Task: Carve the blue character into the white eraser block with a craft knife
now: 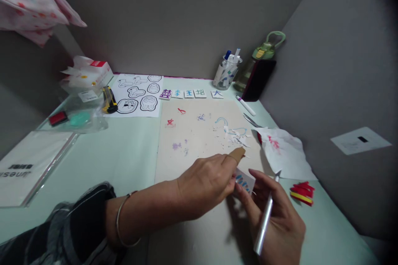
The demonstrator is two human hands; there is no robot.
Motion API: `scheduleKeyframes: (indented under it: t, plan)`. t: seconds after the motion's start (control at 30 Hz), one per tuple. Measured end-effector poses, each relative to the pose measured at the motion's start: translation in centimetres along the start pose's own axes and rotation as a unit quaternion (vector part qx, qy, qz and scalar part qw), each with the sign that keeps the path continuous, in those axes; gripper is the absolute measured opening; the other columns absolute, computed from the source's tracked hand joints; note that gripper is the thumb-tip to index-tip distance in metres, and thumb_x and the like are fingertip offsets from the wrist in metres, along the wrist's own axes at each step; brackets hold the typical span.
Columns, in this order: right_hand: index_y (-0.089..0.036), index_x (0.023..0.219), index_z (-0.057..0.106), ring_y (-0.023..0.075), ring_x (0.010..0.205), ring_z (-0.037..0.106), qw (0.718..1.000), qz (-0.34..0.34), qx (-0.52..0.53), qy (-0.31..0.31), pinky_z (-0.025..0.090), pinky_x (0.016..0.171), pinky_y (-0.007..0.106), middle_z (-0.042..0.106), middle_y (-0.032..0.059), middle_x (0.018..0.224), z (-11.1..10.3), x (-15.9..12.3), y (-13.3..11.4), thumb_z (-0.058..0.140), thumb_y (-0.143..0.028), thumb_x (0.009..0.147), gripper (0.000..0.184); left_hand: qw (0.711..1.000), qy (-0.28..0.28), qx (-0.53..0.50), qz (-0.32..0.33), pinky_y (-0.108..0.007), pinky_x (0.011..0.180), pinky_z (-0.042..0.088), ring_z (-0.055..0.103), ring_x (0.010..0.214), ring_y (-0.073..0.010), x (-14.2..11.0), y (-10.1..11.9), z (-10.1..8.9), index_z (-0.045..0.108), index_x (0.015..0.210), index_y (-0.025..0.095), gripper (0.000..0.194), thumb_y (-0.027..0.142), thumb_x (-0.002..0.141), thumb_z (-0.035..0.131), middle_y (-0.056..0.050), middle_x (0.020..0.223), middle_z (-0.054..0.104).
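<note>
My left hand (209, 178) is closed, its fingers gripping a small white block (244, 182) with blue marks on its face. A tan bandage (238, 154) wraps one of this hand's fingertips. My right hand (276, 215) pinches the other side of the block between thumb and fingers. It also holds a silver craft knife (265, 221), whose blade points up and away from the block. Below them lies a beige board (186, 165) with white shavings (236, 137) and red, purple and blue ink marks.
A row of white stamp blocks (189, 94) with characters lies at the back. Scissors (251, 120) and crumpled paper (284, 153) lie right, near red strips (303, 192). A pen cup (226, 74), bottle (248, 70) and phone (260, 80) stand behind. A yellow-black cutter (109, 100) is left.
</note>
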State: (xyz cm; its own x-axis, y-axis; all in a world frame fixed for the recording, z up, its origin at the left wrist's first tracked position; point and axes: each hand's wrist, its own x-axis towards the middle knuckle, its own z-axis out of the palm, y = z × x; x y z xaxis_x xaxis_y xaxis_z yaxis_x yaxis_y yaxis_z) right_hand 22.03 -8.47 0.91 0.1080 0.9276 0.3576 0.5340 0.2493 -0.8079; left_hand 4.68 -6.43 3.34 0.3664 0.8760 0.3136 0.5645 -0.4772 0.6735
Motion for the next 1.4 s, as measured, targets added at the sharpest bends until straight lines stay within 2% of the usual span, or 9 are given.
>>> scheduleKeyframes:
  t: [0.17, 0.3, 0.47, 0.73, 0.93, 1.07, 1.17, 1.3, 1.4]
  plan:
    - [-0.022, 0.107, 0.075, 0.0166, 0.064, 0.064, 0.999, 0.02, -0.033, -0.017, 0.054, 0.057, 0.024, 0.068, 0.0017, 0.076, -0.6, 0.6, -0.1, 0.081, -0.046, 0.077, 0.039, 0.993, 0.032, -0.104, -0.037, -0.036, 0.081, 0.061, 0.069, 0.083, -0.0205, 0.0, -0.1, 0.1, 0.047, 0.145, 0.003, 0.059, 0.008, 0.087, 0.06, -0.01, 0.096, 0.073]
    - [-0.023, 0.105, 0.076, 0.0151, 0.059, 0.06, 0.996, 0.079, 0.006, -0.042, 0.049, 0.051, 0.023, 0.065, 0.0003, 0.07, -0.9, 1.2, -0.2, 0.084, -0.048, 0.073, 0.041, 0.973, 0.041, -0.205, -0.094, -0.027, 0.07, 0.058, 0.067, 0.072, -0.0149, 0.2, -0.2, 0.1, 0.051, 0.144, 0.009, 0.064, 0.009, 0.082, 0.065, -0.003, 0.089, 0.071]
    - [-0.024, 0.105, 0.075, 0.0118, 0.054, 0.055, 0.983, 0.14, 0.094, -0.068, 0.044, 0.047, 0.02, 0.06, -0.0022, 0.067, -0.6, 1.2, -0.1, 0.087, -0.045, 0.07, 0.043, 0.946, 0.012, -0.281, -0.162, -0.021, 0.055, 0.049, 0.06, 0.059, -0.0102, 0.7, -0.1, -0.5, 0.055, 0.14, 0.01, 0.066, 0.008, 0.075, 0.067, 0.0, 0.082, 0.068]
    - [-0.025, 0.106, 0.076, 0.0108, 0.057, 0.053, 0.956, 0.209, 0.187, -0.092, 0.045, 0.052, 0.02, 0.056, -0.003, 0.068, -0.4, 1.1, 0.4, 0.09, -0.043, 0.066, 0.047, 0.882, -0.039, -0.41, -0.231, -0.021, 0.062, 0.048, 0.059, 0.063, -0.0091, 1.0, -1.2, -1.0, 0.057, 0.136, 0.013, 0.07, 0.008, 0.069, 0.076, 0.002, 0.081, 0.067]
    - [-0.023, 0.106, 0.075, 0.0119, 0.057, 0.054, 0.961, 0.2, 0.173, -0.082, 0.044, 0.051, 0.021, 0.058, -0.0021, 0.069, -0.5, 1.2, 0.4, 0.089, -0.043, 0.067, 0.046, 0.862, -0.052, -0.446, -0.234, -0.02, 0.061, 0.046, 0.057, 0.061, -0.0079, 0.9, -1.7, -0.9, 0.058, 0.134, 0.014, 0.068, 0.009, 0.069, 0.078, 0.003, 0.081, 0.068]
    - [-0.022, 0.106, 0.074, 0.014, 0.057, 0.058, 0.973, 0.183, 0.138, -0.04, 0.044, 0.048, 0.021, 0.062, -0.0011, 0.07, -0.5, 1.4, 0.7, 0.088, -0.043, 0.068, 0.046, 0.844, -0.058, -0.477, -0.239, -0.024, 0.068, 0.049, 0.061, 0.069, -0.0108, 0.9, -1.5, -1.1, 0.054, 0.137, 0.013, 0.073, 0.008, 0.069, 0.078, 0.002, 0.081, 0.067]
    - [-0.022, 0.108, 0.073, 0.0151, 0.061, 0.062, 0.957, 0.213, 0.195, -0.03, 0.047, 0.051, 0.022, 0.066, -0.0002, 0.073, -0.4, 1.5, 0.7, 0.09, -0.041, 0.067, 0.048, 0.836, -0.056, -0.489, -0.242, -0.026, 0.072, 0.05, 0.062, 0.072, -0.0116, 1.0, -1.2, -1.5, 0.053, 0.138, 0.012, 0.074, 0.006, 0.069, 0.077, 0.001, 0.083, 0.067]
    - [-0.024, 0.11, 0.071, 0.0176, 0.07, 0.067, 0.918, 0.265, 0.292, -0.039, 0.052, 0.06, 0.025, 0.071, 0.0008, 0.08, -0.2, 1.7, 0.3, 0.092, -0.037, 0.065, 0.051, 0.841, -0.045, -0.49, -0.225, -0.027, 0.076, 0.051, 0.061, 0.073, -0.0106, 1.1, -0.9, -1.9, 0.054, 0.136, 0.012, 0.071, 0.004, 0.069, 0.075, 0.001, 0.085, 0.066]
    - [-0.024, 0.11, 0.072, 0.019, 0.074, 0.068, 0.902, 0.28, 0.327, -0.041, 0.054, 0.065, 0.027, 0.072, 0.0011, 0.082, -0.2, 1.8, 0.0, 0.092, -0.033, 0.065, 0.05, 0.843, -0.031, -0.492, -0.215, -0.026, 0.077, 0.05, 0.061, 0.074, -0.0103, 1.1, -0.6, -2.1, 0.056, 0.133, 0.013, 0.066, 0.004, 0.07, 0.073, 0.003, 0.083, 0.063]
